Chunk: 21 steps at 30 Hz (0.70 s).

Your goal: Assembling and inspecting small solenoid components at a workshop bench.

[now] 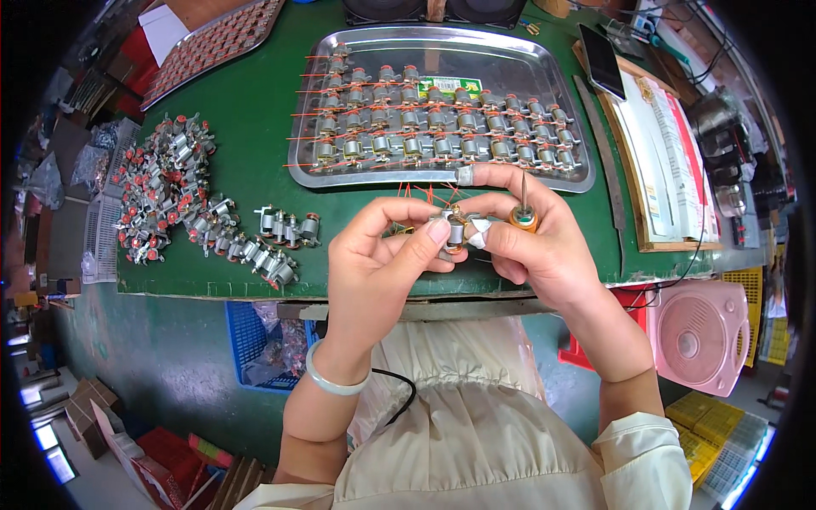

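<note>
My left hand (pixel 378 255) pinches a small cylindrical metal part (pixel 456 231) between thumb and fingers, just above the table's front edge. My right hand (pixel 540 242) touches the same part from the other side, its thumb and index finger wrapped in pale tape. An awl-like tool (pixel 524 212) with an orange handle is held in the right hand, its thin shaft pointing up. Thin orange wires (pixel 421 194) lie just behind the fingers. Farther back, a shiny metal tray (pixel 510 53) carries rows of similar parts with orange wires.
A heap of similar parts (pixel 166 183) lies at the left of the green table (pixel 246 110). Another loaded tray (pixel 208 53) is at the far left. On the right are a long flat strip (pixel 602 157), a clipboard with papers (pixel 667 161) and a phone (pixel 601 61).
</note>
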Tool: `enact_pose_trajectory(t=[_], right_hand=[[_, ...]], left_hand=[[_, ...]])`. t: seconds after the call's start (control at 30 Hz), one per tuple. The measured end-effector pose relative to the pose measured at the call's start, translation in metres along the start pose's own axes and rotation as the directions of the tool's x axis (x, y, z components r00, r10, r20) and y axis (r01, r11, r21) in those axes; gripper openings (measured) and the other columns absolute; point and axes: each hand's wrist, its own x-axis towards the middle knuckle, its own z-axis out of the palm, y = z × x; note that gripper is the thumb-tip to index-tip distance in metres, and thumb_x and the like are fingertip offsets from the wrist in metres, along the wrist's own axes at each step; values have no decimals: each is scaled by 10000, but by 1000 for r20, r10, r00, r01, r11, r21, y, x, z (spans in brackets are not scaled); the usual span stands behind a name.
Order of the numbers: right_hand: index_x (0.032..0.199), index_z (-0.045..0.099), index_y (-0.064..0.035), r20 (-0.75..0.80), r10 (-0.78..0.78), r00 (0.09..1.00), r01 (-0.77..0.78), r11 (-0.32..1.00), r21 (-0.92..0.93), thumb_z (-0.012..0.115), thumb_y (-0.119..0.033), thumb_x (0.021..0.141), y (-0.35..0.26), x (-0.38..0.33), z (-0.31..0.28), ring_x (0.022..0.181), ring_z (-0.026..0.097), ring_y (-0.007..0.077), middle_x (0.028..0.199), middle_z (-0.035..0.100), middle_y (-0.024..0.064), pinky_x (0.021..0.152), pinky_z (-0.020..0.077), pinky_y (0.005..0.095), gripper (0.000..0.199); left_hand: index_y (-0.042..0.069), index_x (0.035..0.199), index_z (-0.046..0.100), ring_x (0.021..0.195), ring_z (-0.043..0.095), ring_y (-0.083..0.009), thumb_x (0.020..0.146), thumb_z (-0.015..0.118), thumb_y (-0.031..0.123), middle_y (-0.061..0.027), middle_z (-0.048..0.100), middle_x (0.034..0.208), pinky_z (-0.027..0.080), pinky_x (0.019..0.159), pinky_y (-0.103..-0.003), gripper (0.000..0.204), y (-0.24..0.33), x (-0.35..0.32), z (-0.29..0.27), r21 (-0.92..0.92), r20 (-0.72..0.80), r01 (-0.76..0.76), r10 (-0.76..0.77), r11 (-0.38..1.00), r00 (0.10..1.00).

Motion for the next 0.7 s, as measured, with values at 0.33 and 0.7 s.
enact_pose_trajectory(t=[0.33, 0.7], right_hand=[[1105, 417, -13, -20, -86, 996, 80, 976, -201, 656, -95, 748, -1, 0, -1, 660, 533, 44, 878, 615, 62, 485, 390, 156, 438], [985, 438, 4, 261, -440, 859, 508, 673, -538, 521, 59, 649, 21, -14, -12, 649, 487, 120, 832, 496, 80, 604, 405, 245, 351]], left_hand=[[-52, 948, 505, 729, 633, -207, 815, 565, 17, -165, 593, 910, 552, 639, -270, 161, -1, -1, -2, -35, 51, 8, -6, 999, 999], [-36, 1064, 447, 777, 635, -219, 829, 549, 15, -177, 612, 919, 542, 640, -262, 262, 7, 2, -12, -137, -87, -14, 2, 990, 996]])
